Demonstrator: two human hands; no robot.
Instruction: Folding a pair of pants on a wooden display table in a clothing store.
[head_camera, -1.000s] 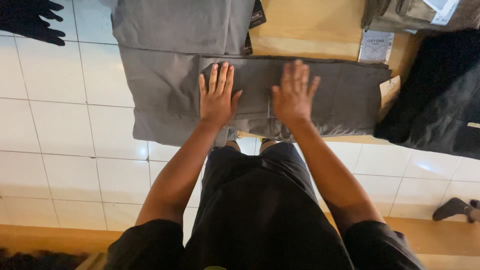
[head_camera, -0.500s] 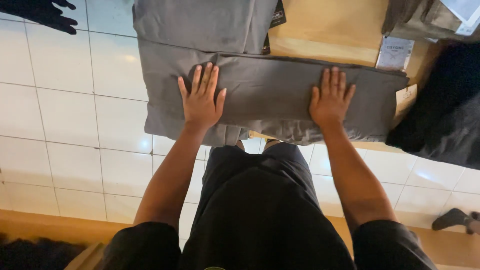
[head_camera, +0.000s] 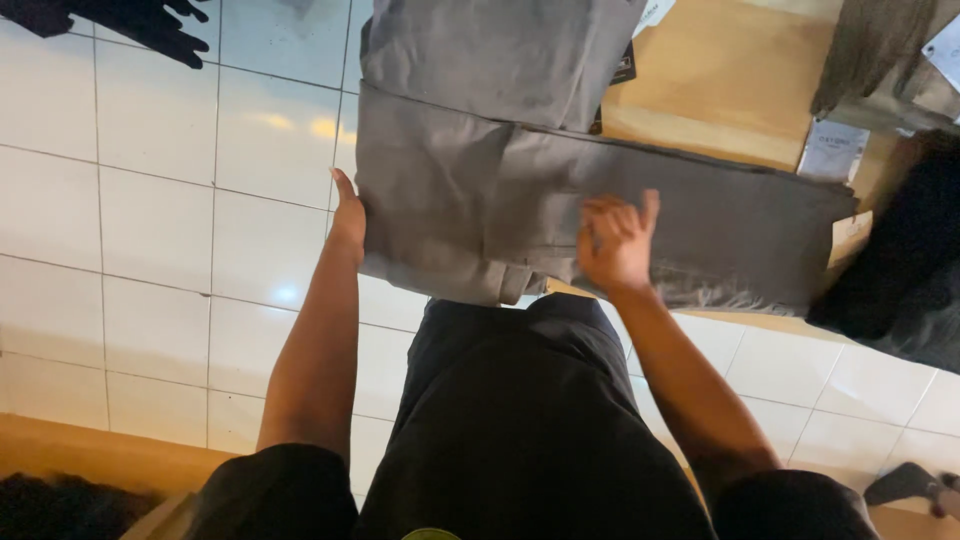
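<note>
Grey trousers (head_camera: 520, 190), folded lengthwise, lie flat. Right part on wooden table (head_camera: 720, 70); left part overhangs tiled floor (head_camera: 150, 250).

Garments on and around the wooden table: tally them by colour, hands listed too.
Grey trousers, under both hands: 1
Olive-grey folded garment, top right: 1
Black garment, right edge: 1
Black garment on the floor, top left: 1
Hands: 2, left hand at the trousers' left edge, right hand on top
Total: 4 garments, 2 hands

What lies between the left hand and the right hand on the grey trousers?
In the head view, only folded grey trousers lie between the left hand at their left edge and the right hand on top.
</note>
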